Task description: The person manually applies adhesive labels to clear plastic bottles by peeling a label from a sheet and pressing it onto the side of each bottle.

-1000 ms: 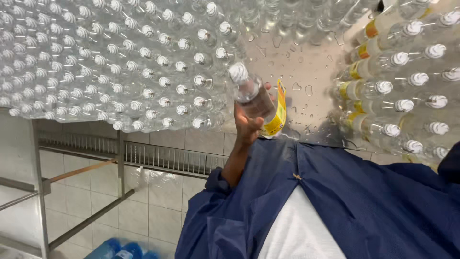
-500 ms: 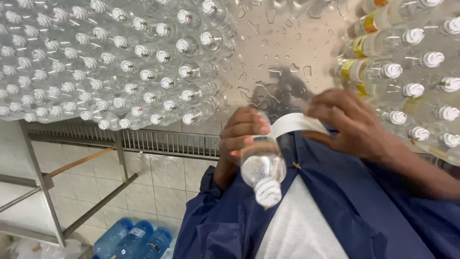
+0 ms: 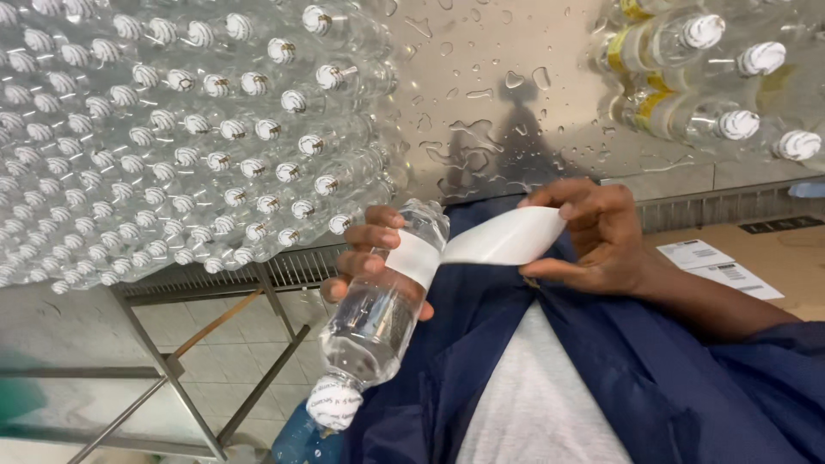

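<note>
Head view: left hand (image 3: 371, 258) fingers curl around smooth clear bottle (image 3: 378, 314); right hand (image 3: 601, 236) pinches its glossy white label (image 3: 503, 241), wet steel table (image 3: 498, 103) edge close above.

I see a wet stainless steel tabletop (image 3: 507, 94) stretching away from me, beaded with water drops and small puddles that catch the light. To the left, ranks of clear unlabelled bottles (image 3: 172, 146) with white caps crowd it; far right, a few yellow-labelled bottles (image 3: 679, 77) lie together. Below the near edge runs a metal grille (image 3: 292, 268). Steel legs and braces (image 3: 172, 378) stand over a pale tiled floor (image 3: 249, 344). On the right lies brown cardboard (image 3: 773, 258) with white paper slips.
</note>
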